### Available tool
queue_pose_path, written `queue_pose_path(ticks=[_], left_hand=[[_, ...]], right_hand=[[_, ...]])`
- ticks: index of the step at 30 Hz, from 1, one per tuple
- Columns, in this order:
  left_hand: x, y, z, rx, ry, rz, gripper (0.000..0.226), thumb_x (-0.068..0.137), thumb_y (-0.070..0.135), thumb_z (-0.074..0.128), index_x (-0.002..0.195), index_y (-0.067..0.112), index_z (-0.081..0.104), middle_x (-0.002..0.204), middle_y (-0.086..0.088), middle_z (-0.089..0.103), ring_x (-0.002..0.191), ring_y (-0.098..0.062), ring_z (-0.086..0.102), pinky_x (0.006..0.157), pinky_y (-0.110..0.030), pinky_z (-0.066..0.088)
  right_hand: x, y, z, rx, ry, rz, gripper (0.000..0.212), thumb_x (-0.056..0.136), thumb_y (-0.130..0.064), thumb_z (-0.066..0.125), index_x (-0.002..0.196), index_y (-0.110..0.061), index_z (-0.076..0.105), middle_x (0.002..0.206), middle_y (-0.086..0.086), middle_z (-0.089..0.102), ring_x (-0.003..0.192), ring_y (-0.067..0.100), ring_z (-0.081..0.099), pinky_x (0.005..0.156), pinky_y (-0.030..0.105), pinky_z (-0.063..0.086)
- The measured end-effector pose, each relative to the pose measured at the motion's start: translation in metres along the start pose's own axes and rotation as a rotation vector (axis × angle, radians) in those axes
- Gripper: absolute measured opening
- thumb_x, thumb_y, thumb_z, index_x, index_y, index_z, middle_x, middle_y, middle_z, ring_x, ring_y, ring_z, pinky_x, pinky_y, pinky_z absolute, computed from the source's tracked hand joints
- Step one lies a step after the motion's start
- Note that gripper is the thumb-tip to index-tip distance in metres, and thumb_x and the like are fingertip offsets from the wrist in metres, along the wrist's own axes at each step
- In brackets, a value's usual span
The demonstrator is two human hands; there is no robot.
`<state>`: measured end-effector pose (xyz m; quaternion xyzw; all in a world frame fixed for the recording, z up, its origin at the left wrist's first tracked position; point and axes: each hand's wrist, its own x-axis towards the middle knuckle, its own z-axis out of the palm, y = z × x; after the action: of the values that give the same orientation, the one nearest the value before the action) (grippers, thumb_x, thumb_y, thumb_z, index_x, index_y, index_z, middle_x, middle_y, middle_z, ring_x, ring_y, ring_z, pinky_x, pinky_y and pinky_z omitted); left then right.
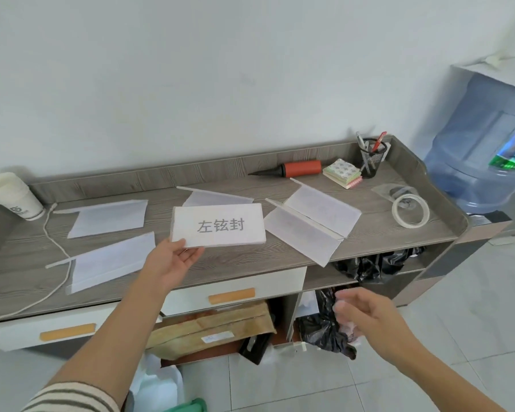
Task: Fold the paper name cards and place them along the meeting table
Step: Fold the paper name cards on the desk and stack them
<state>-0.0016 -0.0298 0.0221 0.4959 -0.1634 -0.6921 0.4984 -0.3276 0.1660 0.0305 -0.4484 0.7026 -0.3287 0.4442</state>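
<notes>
My left hand (173, 258) grips the lower left corner of a folded white name card (217, 225) with three printed characters, held above the grey wooden table (250, 257). Several other folded paper cards lie on the table: one at the back left (109, 217), one at the front left (110, 263), one behind the held card (217, 197), and a larger creased one to the right (312, 224). My right hand (369, 313) hovers low in front of the table's shelves, fingers loosely curled and blurred, holding nothing.
On the table stand paper cups (14, 196) at left with a white cable (54, 263), an orange pump (298, 168), sticky notes (342, 173), a pen holder (372, 160) and a tape roll (411, 210). A water bottle (482, 150) stands at right. Black bags (369, 266) fill the shelves.
</notes>
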Motion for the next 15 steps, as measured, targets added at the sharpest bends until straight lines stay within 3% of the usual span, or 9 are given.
queue_pose_path(ticks=[3,8,12,15], left_hand=[[-0.012,-0.005,-0.002,0.006,-0.064,0.034,0.024,0.097,-0.004,0.039,0.105,0.012,0.054,0.108,-0.015,0.066,0.098,-0.030,0.065,0.080,-0.040,0.059],[-0.021,-0.016,-0.006,0.016,-0.119,0.045,0.025,0.097,-0.002,0.040,0.111,0.014,0.054,0.111,-0.013,0.068,0.099,-0.030,0.066,0.083,-0.039,0.058],[-0.017,-0.023,-0.017,0.018,-0.099,0.045,0.025,0.097,-0.003,0.041,0.112,0.012,0.053,0.111,-0.014,0.067,0.097,-0.031,0.066,0.082,-0.038,0.059],[-0.008,-0.028,-0.029,0.368,0.065,0.111,0.015,0.095,0.000,0.048,0.103,0.010,0.056,0.110,-0.017,0.066,0.085,-0.029,0.067,0.076,-0.037,0.059]], right_hand=[[0.041,-0.038,0.008,-0.054,-0.021,-0.110,0.012,0.091,-0.024,0.063,0.102,-0.023,0.067,0.085,-0.002,0.076,0.079,0.010,0.071,0.078,0.030,0.054],[0.121,-0.087,0.043,-0.285,-0.113,-0.173,0.030,0.088,-0.039,0.062,0.115,-0.027,0.056,0.096,-0.003,0.069,0.088,0.018,0.067,0.081,0.035,0.052],[0.151,-0.095,0.080,-0.310,-0.111,-0.117,0.016,0.091,-0.022,0.061,0.095,-0.007,0.060,0.085,0.010,0.073,0.074,0.024,0.073,0.079,0.041,0.057],[0.162,-0.087,0.096,-0.300,-0.067,-0.112,0.008,0.091,-0.011,0.057,0.092,-0.004,0.060,0.077,0.013,0.075,0.071,0.026,0.074,0.076,0.046,0.059]])
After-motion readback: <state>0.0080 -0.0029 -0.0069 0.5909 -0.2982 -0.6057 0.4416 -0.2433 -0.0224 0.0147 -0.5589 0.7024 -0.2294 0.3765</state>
